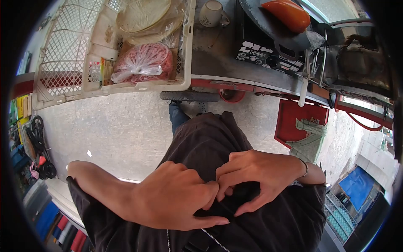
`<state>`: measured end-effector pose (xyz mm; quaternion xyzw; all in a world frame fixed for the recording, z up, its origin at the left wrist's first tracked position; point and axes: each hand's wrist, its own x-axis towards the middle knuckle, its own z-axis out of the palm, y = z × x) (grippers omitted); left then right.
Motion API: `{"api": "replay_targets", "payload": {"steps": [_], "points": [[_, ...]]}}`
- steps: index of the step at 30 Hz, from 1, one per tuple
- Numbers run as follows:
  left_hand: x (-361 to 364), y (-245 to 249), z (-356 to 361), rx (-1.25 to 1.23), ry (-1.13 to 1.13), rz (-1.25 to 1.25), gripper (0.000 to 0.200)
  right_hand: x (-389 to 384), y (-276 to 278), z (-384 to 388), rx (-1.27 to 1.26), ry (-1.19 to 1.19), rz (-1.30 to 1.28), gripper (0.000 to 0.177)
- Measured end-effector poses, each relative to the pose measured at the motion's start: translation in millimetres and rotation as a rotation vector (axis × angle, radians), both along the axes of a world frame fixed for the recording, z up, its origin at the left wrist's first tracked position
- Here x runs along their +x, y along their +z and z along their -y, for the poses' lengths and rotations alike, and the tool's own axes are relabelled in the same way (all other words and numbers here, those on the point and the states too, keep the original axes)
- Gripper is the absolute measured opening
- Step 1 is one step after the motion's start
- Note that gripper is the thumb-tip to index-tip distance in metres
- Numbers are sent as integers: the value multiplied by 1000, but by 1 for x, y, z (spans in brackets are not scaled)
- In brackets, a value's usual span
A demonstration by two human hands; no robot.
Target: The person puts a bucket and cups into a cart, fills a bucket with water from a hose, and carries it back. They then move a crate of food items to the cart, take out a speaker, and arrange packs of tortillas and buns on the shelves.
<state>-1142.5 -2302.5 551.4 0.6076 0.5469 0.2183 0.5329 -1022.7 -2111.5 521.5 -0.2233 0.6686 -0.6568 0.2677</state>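
My left hand (174,197) is at the lower middle, in front of my dark clothing (210,138), its fingers curled in and its thumb pointing right. Just to its right, my right hand (254,176) has a dark bracelet at the wrist, its index finger curled and its thumb apart. The fingertips of both hands meet over the dark cloth. Whether a small thing is between them cannot be made out. Below the hands hangs a thin cord (214,239).
A plastic crate (189,46) at the upper left holds a bag of pink shreds (145,63) and wrapped flat rounds (142,14). On the metal counter (210,59) are a mug (211,14), a black stove (268,56) and an orange bottle (289,17) on a pan (268,25).
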Motion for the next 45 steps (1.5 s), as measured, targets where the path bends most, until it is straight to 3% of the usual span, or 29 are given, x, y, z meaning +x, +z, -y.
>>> {"api": "replay_targets", "payload": {"steps": [2, 5, 10, 12, 18, 24, 33, 35, 45], "points": [[3, 5, -2, 12, 132, 59, 45, 7, 3, 0, 44, -69, -35, 30], [5, 12, -5, 44, 150, -27, 47, 13, 8, -4, 84, -173, -91, 31], [8, 16, -15, 17, 109, 18, 45, 17, 11, -9, 108, -253, -157, 31], [8, 19, -18, 17, 96, 15, 45, 16, 9, -11, 23, -209, -48, 30], [12, 28, -27, 159, 106, -140, 47, 18, 14, -13, 27, -240, -19, 34], [13, 24, -41, 138, -55, -181, 48, 25, 14, -18, -2, -286, -12, 33], [9, 17, -48, 132, -21, -59, 42, 35, 18, -24, 17, -346, 74, 31], [6, 17, -47, 13, 46, 125, 35, 38, 21, -24, 11, -368, 63, 32], [17, 46, -41, 150, 46, -256, 29, 47, 40, -15, 155, -441, 7, 35]]}}
